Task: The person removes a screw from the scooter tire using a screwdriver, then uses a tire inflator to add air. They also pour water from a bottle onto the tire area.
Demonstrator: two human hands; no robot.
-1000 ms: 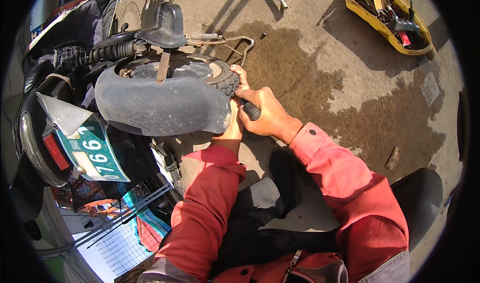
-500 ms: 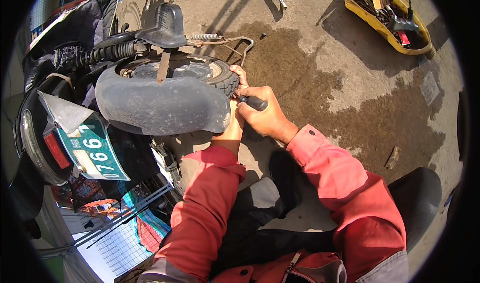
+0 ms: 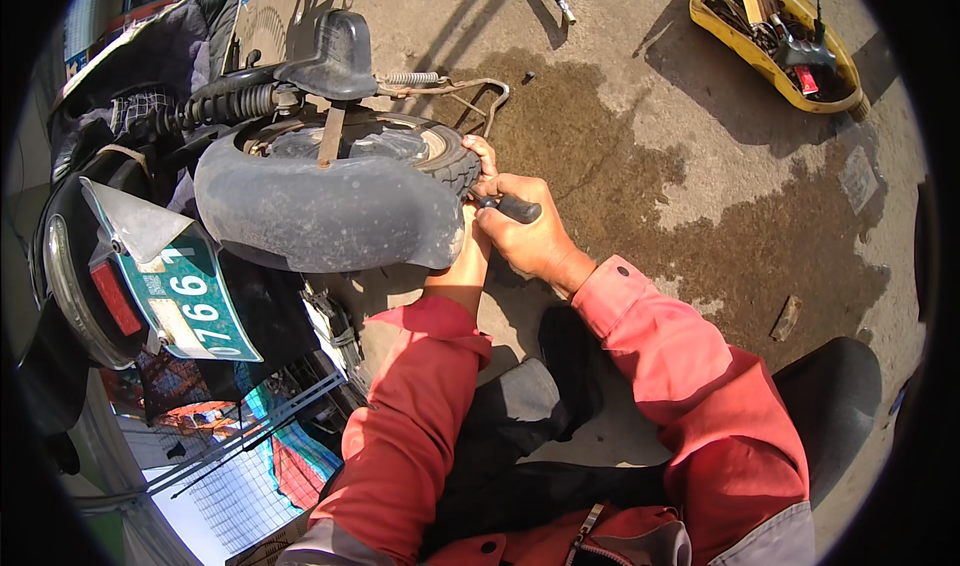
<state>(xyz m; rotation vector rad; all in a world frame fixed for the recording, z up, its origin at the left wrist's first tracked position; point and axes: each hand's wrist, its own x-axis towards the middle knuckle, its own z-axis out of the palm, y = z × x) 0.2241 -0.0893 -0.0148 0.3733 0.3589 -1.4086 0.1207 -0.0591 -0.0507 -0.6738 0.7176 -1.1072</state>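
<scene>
The ground [image 3: 640, 76] is rough and sunny, with a dark wet patch [image 3: 620, 226]. A bike's tire [image 3: 460, 169] is on its side, partly under a dusty gray fender [image 3: 330, 211]. The left hand [image 3: 482, 158] has its fingers bent against the tire's edge, but I can't tell how tight its grip is. The right hand [image 3: 537, 228] has its grip wrapped around a tool with a black handle [image 3: 519, 209], right beside the tire. A yellow tray [image 3: 740, 64] of tools sits well apart.
</scene>
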